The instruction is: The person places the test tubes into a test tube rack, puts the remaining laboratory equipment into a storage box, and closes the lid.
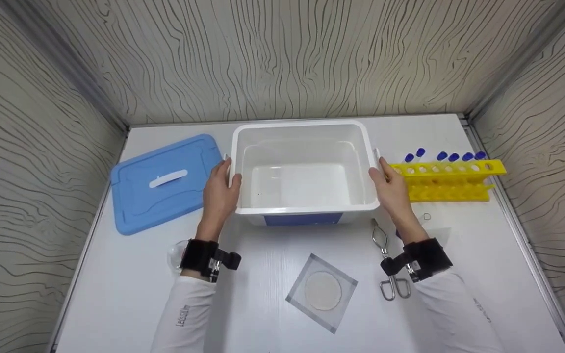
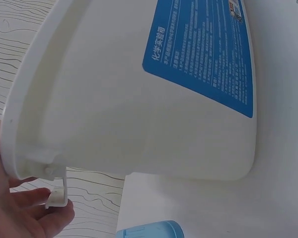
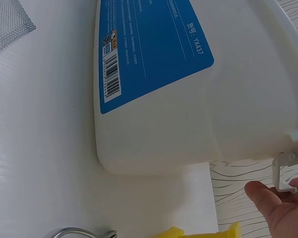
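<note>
A white plastic storage box (image 1: 307,210) without its lid stands at the back middle in the head view, its inside bare. My left hand (image 1: 220,193) grips its left rim, thumb on top and fingers beneath, around the white side latch (image 2: 59,197). On the opposite side my right hand (image 1: 394,193) holds the right rim the same way, fingers by the other latch (image 3: 283,183). A blue label (image 2: 203,59) covers the front wall of the box. Whether the box's bottom touches the table is unclear.
A blue lid (image 1: 135,206) with a white handle lies at left. To the right is a yellow test tube rack (image 1: 447,195) with several blue-capped tubes. In front lie wire gauze (image 1: 322,291) and metal crucible tongs (image 1: 384,250). Clear glassware (image 1: 175,257) is partly behind the left wrist.
</note>
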### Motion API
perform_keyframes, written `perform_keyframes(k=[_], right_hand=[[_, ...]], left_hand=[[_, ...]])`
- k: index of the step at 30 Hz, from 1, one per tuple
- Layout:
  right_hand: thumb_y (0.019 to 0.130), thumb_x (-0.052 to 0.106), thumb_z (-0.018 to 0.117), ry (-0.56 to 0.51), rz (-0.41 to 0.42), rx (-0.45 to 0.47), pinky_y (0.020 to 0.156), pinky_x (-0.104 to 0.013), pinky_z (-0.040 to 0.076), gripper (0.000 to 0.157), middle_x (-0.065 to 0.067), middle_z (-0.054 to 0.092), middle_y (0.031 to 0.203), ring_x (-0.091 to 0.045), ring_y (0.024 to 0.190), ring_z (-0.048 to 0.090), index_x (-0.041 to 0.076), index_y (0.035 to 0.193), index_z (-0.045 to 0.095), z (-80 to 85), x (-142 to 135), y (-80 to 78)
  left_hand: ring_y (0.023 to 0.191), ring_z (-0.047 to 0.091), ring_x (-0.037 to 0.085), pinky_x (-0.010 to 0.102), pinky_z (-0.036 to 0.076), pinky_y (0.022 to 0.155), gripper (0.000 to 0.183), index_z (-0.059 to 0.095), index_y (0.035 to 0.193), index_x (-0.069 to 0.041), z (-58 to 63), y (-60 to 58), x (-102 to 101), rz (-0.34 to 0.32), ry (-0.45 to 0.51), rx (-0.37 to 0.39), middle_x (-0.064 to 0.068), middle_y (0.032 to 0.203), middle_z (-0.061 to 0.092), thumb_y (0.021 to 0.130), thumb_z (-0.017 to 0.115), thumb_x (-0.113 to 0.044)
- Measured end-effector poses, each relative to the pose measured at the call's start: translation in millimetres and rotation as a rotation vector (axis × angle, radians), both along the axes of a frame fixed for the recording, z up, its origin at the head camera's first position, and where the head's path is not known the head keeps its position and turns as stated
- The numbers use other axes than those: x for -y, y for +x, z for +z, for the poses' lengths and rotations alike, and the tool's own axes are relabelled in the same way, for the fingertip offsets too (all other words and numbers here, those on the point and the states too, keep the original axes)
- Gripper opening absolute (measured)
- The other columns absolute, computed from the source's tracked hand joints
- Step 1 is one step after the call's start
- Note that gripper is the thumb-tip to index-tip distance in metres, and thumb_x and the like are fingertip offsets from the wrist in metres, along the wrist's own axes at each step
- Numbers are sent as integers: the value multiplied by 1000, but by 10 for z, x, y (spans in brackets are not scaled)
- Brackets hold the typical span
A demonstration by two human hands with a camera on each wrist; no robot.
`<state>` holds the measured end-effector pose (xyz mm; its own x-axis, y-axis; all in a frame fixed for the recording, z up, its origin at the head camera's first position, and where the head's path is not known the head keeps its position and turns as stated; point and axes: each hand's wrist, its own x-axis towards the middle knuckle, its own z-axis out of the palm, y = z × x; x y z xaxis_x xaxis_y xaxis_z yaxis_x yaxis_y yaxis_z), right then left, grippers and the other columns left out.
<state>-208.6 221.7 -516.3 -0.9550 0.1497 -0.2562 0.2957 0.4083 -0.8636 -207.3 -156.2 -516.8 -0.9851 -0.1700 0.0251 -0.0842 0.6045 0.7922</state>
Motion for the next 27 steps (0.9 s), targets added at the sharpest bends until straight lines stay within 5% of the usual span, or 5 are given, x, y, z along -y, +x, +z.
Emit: perform_keyframes(k=[6,12,18,27], right_hand=[[104,47,42,31,5,-47,115,-49,38,68,-11,20,167,-35,151,29,19,160,17,2,15,21],[102,32,51,169,-6,-291,121,-53,30,56,-16,29,163,-37,151,29,11,153,39,17,91,62],[99,24,58,330,98,-486,122,-55,26,48,-17,39,157,-36,150,31,6,143,52,68,204,99],[99,27,56,392,193,-394,123,-58,22,52,-22,31,160,-40,152,23,4,146,48,18,262,63]], left_hand=[[141,44,37,50,38,117,52,46,147,-6,29,56,106,2,24,10,20,151,46,102,50,-32],[140,46,36,48,37,117,49,51,143,-5,86,164,352,-2,-14,24,19,147,52,103,49,-34],[137,48,38,51,39,115,47,54,140,-5,129,323,694,-68,-158,88,21,145,54,103,50,-33],[132,50,48,59,42,109,56,52,140,1,-67,667,1128,-271,-381,285,27,142,54,98,57,-35]])
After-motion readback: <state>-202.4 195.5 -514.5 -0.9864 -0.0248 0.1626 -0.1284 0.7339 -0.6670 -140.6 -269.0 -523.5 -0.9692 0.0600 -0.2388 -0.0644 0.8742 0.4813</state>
